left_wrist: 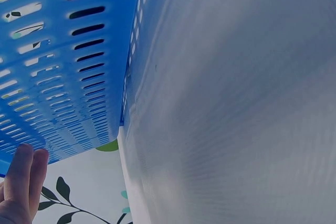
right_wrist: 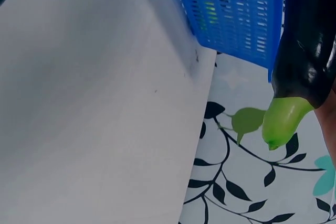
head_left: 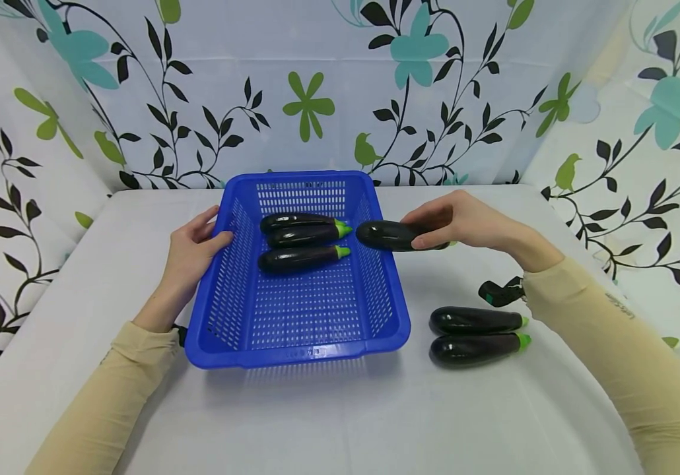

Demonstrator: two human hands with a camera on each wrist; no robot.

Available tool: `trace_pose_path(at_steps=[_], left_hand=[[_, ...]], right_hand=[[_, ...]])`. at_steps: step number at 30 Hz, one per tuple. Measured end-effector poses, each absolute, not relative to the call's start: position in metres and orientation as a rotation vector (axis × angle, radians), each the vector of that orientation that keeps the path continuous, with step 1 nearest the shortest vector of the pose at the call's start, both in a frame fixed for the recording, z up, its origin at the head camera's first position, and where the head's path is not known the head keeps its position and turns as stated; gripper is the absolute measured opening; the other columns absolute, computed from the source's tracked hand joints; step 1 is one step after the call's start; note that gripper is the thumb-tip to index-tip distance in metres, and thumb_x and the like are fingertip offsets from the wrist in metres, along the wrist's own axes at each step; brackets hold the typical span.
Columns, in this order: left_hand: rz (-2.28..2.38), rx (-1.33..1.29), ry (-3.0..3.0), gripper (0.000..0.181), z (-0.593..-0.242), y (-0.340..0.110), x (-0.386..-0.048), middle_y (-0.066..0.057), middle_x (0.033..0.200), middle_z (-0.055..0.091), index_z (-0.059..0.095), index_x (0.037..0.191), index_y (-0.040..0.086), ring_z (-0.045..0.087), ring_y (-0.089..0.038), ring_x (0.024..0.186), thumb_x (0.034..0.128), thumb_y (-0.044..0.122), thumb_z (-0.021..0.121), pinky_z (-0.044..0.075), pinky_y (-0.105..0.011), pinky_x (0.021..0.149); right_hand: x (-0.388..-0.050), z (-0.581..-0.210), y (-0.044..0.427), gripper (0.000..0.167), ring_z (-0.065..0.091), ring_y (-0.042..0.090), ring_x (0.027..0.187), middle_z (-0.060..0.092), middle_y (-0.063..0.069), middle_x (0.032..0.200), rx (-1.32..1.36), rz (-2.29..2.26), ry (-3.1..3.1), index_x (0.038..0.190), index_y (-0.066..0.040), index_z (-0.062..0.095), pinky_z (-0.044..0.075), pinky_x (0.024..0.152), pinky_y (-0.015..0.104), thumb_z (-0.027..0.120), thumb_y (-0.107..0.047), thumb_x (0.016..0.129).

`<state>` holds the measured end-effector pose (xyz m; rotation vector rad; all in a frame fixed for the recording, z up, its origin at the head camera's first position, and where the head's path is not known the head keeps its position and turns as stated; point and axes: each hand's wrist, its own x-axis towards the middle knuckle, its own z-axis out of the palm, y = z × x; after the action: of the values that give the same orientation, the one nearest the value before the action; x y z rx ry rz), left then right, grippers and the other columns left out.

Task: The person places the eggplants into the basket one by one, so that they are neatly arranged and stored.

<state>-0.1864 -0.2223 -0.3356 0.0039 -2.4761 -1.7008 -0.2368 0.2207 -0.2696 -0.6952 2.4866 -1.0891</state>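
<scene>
In the head view my right hand [head_left: 455,221] pinches a dark eggplant [head_left: 384,235] by its stem half, its round end over the right rim of the blue basket [head_left: 310,356]. Three eggplants [head_left: 301,259] lie inside the basket, green stems to the right. My left hand [head_left: 191,257] holds the basket's left rim, thumb on top. The left wrist view shows the basket's outer wall [left_wrist: 73,66] with fingers [left_wrist: 29,177] against it. The right wrist view has the held eggplant [right_wrist: 304,40], green stem downward, beside the basket [right_wrist: 236,19].
Two more eggplants [head_left: 476,349] lie side by side on the white table [head_left: 340,422], right of the basket. A dark strap-like item [head_left: 500,293] hangs by the right cuff. A patterned curtain [head_left: 316,66] stands behind the table and along its sides.
</scene>
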Motion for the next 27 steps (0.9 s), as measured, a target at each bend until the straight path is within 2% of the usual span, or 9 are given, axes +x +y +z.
trace_pose_path(at_steps=[9, 15, 18, 24, 27], left_hand=[[-1.709, -0.005, -2.465, 0.064, -0.336, -0.223, -0.186, -0.023, 0.145, 0.052, 0.033, 0.156, 0.007, 0.058, 0.004, 0.096, 0.0992, 0.022, 0.059, 0.052, -0.009, 0.078], [-1.690, -0.007, -2.479, 0.064, -0.336, -0.223, -0.187, -0.022, 0.146, 0.052, 0.033, 0.156, 0.007, 0.058, 0.000, 0.101, 0.0994, 0.022, 0.059, 0.052, -0.008, 0.078], [-1.677, -0.005, -2.484, 0.064, -0.336, -0.223, -0.187, -0.021, 0.146, 0.052, 0.033, 0.156, 0.007, 0.060, -0.008, 0.106, 0.0996, 0.023, 0.059, 0.051, -0.008, 0.078], [-1.653, -0.008, -2.493, 0.065, -0.336, -0.222, -0.187, -0.021, 0.146, 0.052, 0.031, 0.157, 0.007, 0.058, -0.036, 0.123, 0.1002, 0.025, 0.057, 0.051, -0.008, 0.079], [-1.659, -0.014, -2.489, 0.065, -0.337, -0.222, -0.187, -0.021, 0.146, 0.052, 0.031, 0.157, 0.007, 0.056, -0.040, 0.126, 0.1003, 0.025, 0.057, 0.051, -0.008, 0.080]], right_hand=[[-0.239, -0.271, 0.201, 0.043, 0.070, 0.018, 0.102, 0.075, 0.002, 0.112, -0.752, -1.131, 2.454, 0.123, -0.017, 0.072, 0.055, 0.092, 0.036, 0.082, -0.029, 0.083], [-0.237, -0.269, 0.192, 0.042, 0.071, 0.019, 0.100, 0.075, 0.001, 0.111, -0.782, -1.141, 2.440, 0.123, -0.017, 0.073, 0.055, 0.093, 0.038, 0.082, -0.026, 0.083], [-0.237, -0.269, 0.188, 0.041, 0.071, 0.019, 0.099, 0.075, 0.002, 0.111, -0.810, -1.141, 2.437, 0.123, -0.016, 0.073, 0.055, 0.093, 0.039, 0.082, -0.026, 0.084], [-0.239, -0.270, 0.183, 0.041, 0.071, 0.019, 0.098, 0.075, 0.001, 0.110, -0.854, -1.135, 2.431, 0.122, -0.017, 0.073, 0.055, 0.091, 0.039, 0.082, -0.028, 0.083], [-0.240, -0.270, 0.180, 0.040, 0.070, 0.019, 0.097, 0.075, 0.000, 0.109, -0.869, -1.125, 2.437, 0.121, -0.018, 0.073, 0.054, 0.091, 0.038, 0.082, -0.030, 0.083]])
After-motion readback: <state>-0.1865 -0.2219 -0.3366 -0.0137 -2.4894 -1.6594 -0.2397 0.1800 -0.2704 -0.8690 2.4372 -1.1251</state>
